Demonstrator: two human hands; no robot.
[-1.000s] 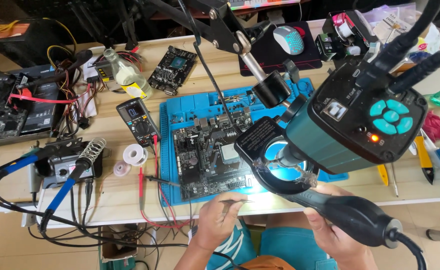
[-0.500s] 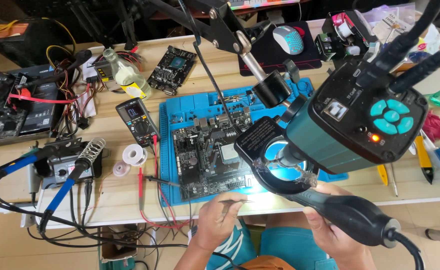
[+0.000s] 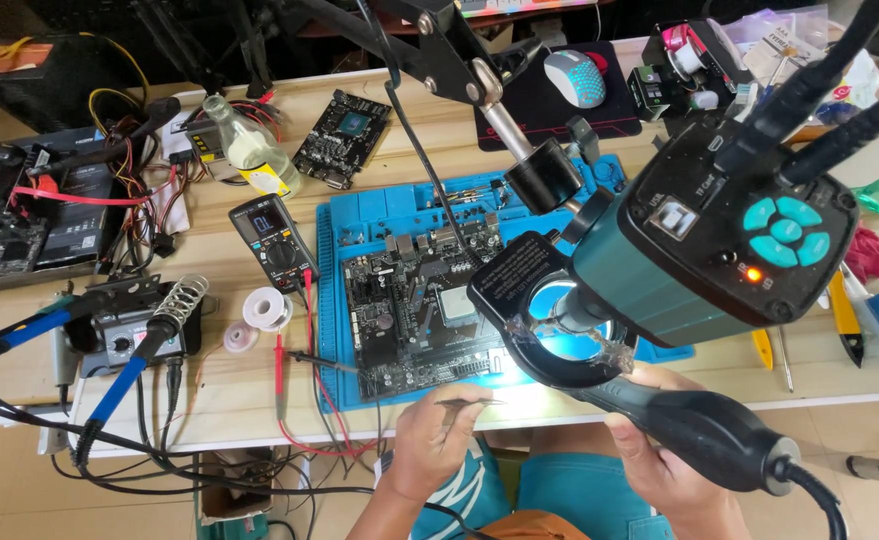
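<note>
The circuit board (image 3: 414, 312) lies flat on the blue work mat (image 3: 344, 225), toward the mat's near half, its front edge close to the table's edge in front of me. It is a dark, nearly black rectangle crowded with small parts: a pale square socket sits near its right side, rows of slots and connectors run along its far edge, and its near right corner is washed out by bright light from under the microscope.

My left hand (image 3: 437, 440) hovers just in front of the board's near edge, fingers pinched together on thin tweezers (image 3: 469, 402) whose tips point right toward the lit patch. My right hand (image 3: 659, 450) is wrapped tight around the thick black handle of the hot-air tool (image 3: 694, 428), which slants up to the left under the microscope; its nozzle end is hidden there.

The teal microscope head (image 3: 719, 240) hangs on a black arm (image 3: 439, 50) over the board's right side, its ring light (image 3: 559, 320) glowing above the mat.

Left of the mat lie a black multimeter (image 3: 271, 240) with red probe leads (image 3: 281, 370), a spool of solder (image 3: 264, 308), and a soldering iron (image 3: 134, 360) with a blue grip resting by its stand. A second small board (image 3: 344, 125) and a clear bottle (image 3: 249, 145) sit farther back.
</note>
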